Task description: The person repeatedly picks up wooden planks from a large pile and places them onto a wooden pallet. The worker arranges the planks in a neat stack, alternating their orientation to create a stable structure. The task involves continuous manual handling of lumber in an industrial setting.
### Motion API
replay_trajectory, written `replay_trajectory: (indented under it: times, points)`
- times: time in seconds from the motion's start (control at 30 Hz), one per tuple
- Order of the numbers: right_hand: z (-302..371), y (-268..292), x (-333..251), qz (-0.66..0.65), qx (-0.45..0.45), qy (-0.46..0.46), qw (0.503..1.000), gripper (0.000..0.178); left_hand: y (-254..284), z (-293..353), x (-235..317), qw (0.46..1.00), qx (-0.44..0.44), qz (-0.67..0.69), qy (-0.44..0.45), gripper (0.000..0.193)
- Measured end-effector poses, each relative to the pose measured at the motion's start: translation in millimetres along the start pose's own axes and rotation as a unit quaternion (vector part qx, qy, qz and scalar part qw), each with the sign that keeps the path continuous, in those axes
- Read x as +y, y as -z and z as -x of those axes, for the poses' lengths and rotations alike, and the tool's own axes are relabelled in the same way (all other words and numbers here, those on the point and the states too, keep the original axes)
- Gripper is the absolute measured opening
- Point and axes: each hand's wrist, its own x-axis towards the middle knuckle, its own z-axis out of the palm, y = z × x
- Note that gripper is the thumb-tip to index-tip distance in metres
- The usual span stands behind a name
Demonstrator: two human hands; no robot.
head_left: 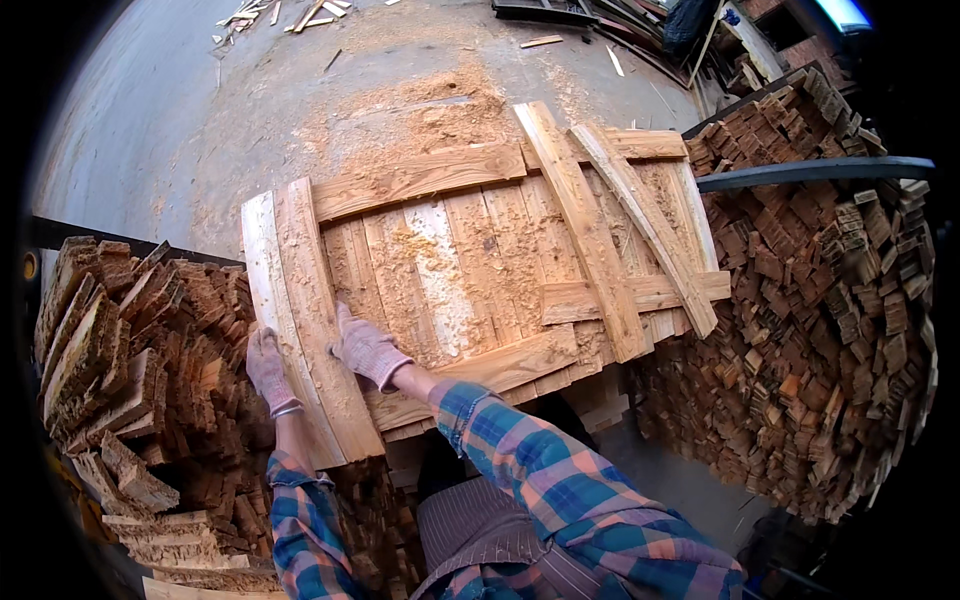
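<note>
Plaid sleeve [570, 485] nearest. Left hand [268, 370], gloved, fingers half-curled at the outer edge of a whitish board [272, 265], which runs ahead and rightward of it. Alongside, between both hands, a tan board [317, 318], sawdust-flecked. Right hand [368, 347], gloved, partly open against its right edge. Whether either grips, cannot tell.

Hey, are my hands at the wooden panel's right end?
No, the left hand and right hand are both at the left end of the wooden panel.

Soft light fills the middle — bluish glare [845, 14] upper right, rim black.
</note>
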Motion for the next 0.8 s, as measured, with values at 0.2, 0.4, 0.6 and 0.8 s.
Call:
replay_trajectory:
  times: [0.2,0.4,0.6,0.8]
  points:
    - [75.8,254.7,117.6,0.305,0.238,-0.115,0.915,0.096,-10.4,29.9,48.0,0.981,0.1,-0.166,0.002,0.051]
    - [78.1,319.5,220.3,0.253,0.051,-0.299,0.919,0.092,-73.0,125.0,92.8,0.973,0.16,-0.095,-0.136,0.058]
    - [183.1,410.4,277.8,0.317,0.217,-0.083,0.919,0.1,-103.2,288.4,127.9,0.994,0.047,-0.062,-0.075,0.058]
    - [198.7,420.7,338.1,0.286,0.127,-0.189,0.931,0.106,-106.1,385.0,152.8,0.993,-0.049,0.003,0.107,0.057]
